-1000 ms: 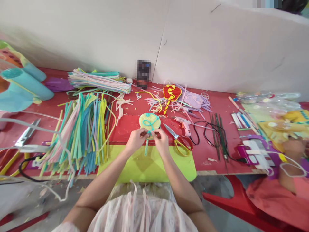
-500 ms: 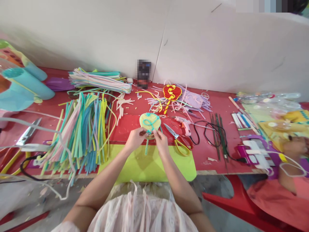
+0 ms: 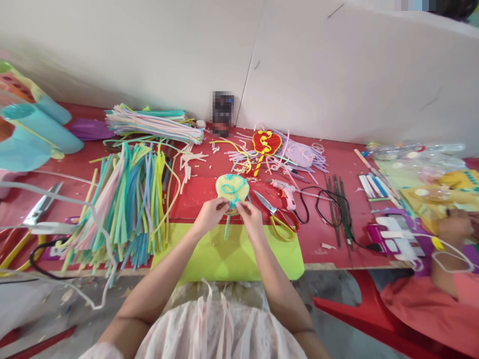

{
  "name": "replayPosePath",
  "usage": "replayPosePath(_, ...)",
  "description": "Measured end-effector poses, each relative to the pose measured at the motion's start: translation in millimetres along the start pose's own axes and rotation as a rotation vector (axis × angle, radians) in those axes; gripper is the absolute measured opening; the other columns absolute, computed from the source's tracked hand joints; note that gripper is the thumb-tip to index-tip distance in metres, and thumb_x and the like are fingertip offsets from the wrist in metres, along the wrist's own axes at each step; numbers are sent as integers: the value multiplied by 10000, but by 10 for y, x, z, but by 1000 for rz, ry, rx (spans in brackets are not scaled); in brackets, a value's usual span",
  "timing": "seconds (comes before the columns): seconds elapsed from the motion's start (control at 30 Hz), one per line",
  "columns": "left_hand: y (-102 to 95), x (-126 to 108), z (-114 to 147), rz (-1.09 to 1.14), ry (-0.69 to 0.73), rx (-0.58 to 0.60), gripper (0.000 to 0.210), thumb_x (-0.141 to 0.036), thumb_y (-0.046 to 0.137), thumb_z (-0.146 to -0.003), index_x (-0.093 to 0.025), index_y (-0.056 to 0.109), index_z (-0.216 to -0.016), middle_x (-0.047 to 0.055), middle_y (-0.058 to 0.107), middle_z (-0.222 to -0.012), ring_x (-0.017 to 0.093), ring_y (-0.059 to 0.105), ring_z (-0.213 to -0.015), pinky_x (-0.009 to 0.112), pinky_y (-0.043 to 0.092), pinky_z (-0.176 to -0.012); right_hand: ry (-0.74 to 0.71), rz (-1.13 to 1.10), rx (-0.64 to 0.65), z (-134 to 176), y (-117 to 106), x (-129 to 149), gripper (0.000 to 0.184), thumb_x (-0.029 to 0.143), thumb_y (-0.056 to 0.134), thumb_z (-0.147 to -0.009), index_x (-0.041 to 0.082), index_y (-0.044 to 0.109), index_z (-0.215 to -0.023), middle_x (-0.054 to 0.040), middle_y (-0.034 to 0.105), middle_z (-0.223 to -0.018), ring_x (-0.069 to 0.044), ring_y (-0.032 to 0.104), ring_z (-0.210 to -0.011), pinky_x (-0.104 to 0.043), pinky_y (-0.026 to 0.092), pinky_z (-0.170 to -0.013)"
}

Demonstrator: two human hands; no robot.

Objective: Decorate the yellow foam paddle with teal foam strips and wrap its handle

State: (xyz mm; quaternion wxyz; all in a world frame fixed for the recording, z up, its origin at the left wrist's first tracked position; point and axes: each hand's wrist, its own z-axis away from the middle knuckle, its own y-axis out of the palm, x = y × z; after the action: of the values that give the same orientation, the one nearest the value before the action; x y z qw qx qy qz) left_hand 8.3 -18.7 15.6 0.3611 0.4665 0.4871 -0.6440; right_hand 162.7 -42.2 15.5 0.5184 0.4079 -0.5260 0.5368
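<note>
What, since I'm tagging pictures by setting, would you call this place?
Probably a craft workspace: there's a glue gun, a bunch of colourful strips, and a round yellow ornament held by the left hand and right hand.

Site presents as a craft workshop. A red table (image 3: 318, 154) stands against a plain white wall (image 3: 149, 50), stocked with pipe cleaners (image 3: 134, 199) in coloured bundles, scissors (image 3: 266, 203) and a corded glue gun (image 3: 287, 193). Pale offcuts (image 3: 191, 157) litter the surface. Made pieces are noted: a yellow disc (image 3: 224, 185) under handwork and a red ornament (image 3: 266, 143). A second person (image 3: 422, 309) occupies the adjoining place; debris (image 3: 67, 298) lies on the grey floor (image 3: 337, 294).
</note>
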Motion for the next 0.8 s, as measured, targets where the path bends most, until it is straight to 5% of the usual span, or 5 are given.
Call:
replayPosePath(0.23, -5, -2, -8, 143, -34, 31, 352, -418, 416, -855, -146, 623, -773, 47, 668, -724, 166, 635, -698, 257, 493, -679, 4, 29, -4, -36, -16, -20, 308, 466, 598, -735, 174, 658, -810, -34, 673, -777, -184, 606, -759, -295, 469, -725)
replayPosePath(0.57, 4, -30, 1, 51, -4, -109, 208, -333, 521, -796, -160, 636, -788, 21, 659, -741, 138, 604, -698, 219, 456, -663, 36, -1, -8, -2, 1, 11, 318, 460, 598, -735, 180, 674, -865, -43, 691, -841, -197, 618, -806, -311, 471, -766)
replayPosePath(0.8, 58, -13, -9, 42, -8, -107, 313, -399, 457, -835, -151, 636, -768, 33, 667, -738, 157, 610, -714, 242, 471, -686, 27, -12, -12, -38, -21, -17, 287, 433, 645, -698, 173, 669, -816, -39, 685, -794, -185, 626, -768, -301, 471, -737)
